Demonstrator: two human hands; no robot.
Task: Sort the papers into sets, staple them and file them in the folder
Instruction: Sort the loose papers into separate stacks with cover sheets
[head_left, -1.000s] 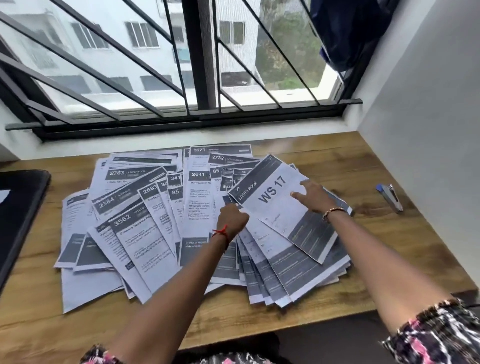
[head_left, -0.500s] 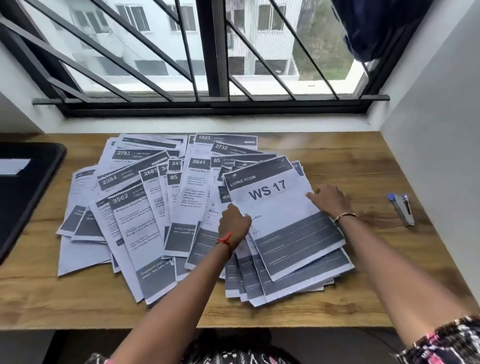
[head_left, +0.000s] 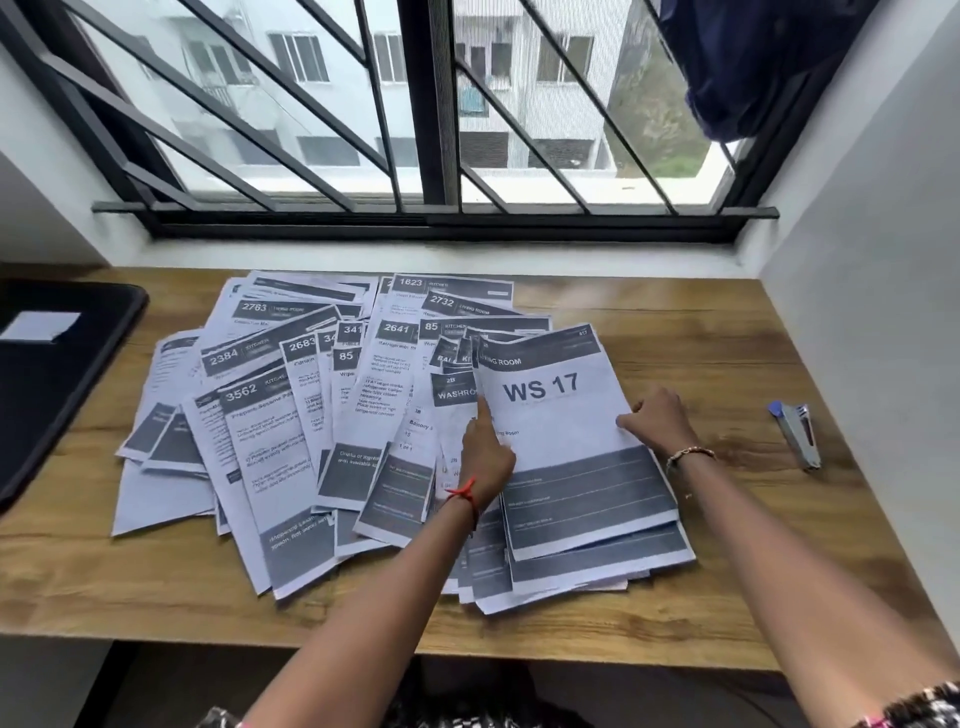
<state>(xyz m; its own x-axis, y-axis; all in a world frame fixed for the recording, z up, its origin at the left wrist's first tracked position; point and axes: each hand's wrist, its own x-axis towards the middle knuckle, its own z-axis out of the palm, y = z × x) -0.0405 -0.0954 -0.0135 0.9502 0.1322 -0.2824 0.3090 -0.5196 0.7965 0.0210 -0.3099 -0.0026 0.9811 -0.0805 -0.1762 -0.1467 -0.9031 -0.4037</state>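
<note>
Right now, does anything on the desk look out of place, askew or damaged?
The papers lie fanned and overlapping at many angles, not yet in sets. The WS 17 sheet tops the right side, its left edge lifted beside the left hand. Nothing looks torn or spilled; the stapler lies apart.

A wooden tabletop (head_left: 675, 322) sits below a window (head_left: 524, 104) with a black slanted grille (head_left: 436, 221). Above its far right corner hangs dark blue cloth (head_left: 753, 67), perhaps a garment. A white wall (head_left: 857, 286) flanks the right edge.
</note>
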